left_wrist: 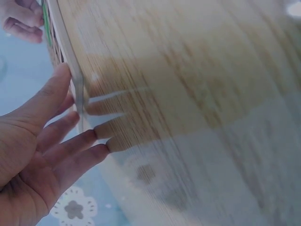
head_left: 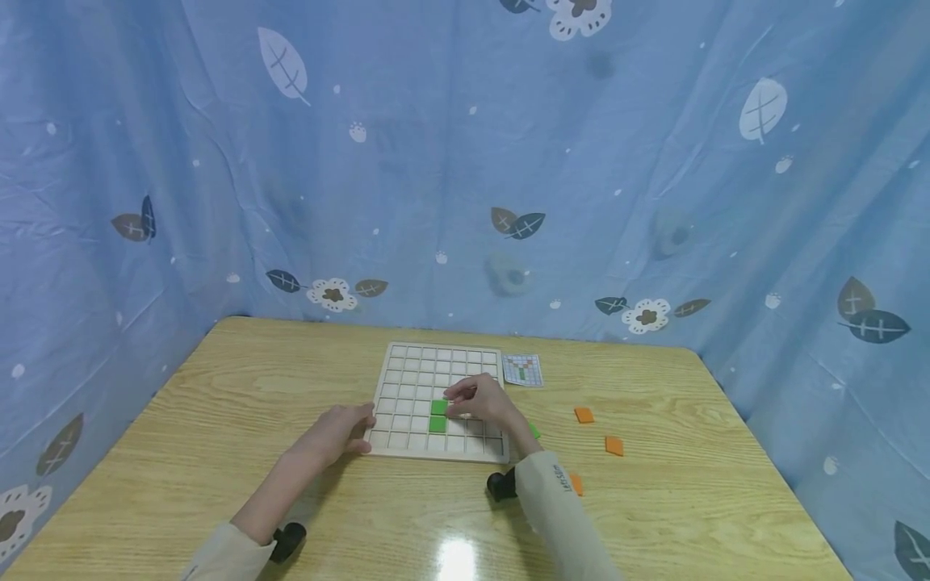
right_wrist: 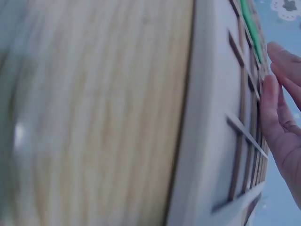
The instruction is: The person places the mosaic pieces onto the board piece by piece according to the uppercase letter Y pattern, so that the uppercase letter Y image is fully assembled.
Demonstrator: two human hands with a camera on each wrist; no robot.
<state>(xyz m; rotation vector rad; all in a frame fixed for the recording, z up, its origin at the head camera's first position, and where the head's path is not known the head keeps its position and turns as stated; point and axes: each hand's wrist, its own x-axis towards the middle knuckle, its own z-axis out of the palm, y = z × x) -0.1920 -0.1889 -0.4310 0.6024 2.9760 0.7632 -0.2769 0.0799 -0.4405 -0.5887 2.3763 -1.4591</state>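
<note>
A white grid board lies on the table with two green square tiles in neighbouring cells, an upper tile and a lower tile. My right hand is over the board, its thumb and fingertips apart right at the upper tile's right side. In the right wrist view, that hand shows a gap between thumb and fingers. At the board's front-left corner, my left hand touches the edge. The left wrist view shows its thumb against the rim and the other fingers extended.
A small pattern card lies beside the board's upper right. Orange tiles are scattered to the right, one partly behind the right sleeve. Another green tile peeks out by the right wrist. A blue patterned curtain borders the table.
</note>
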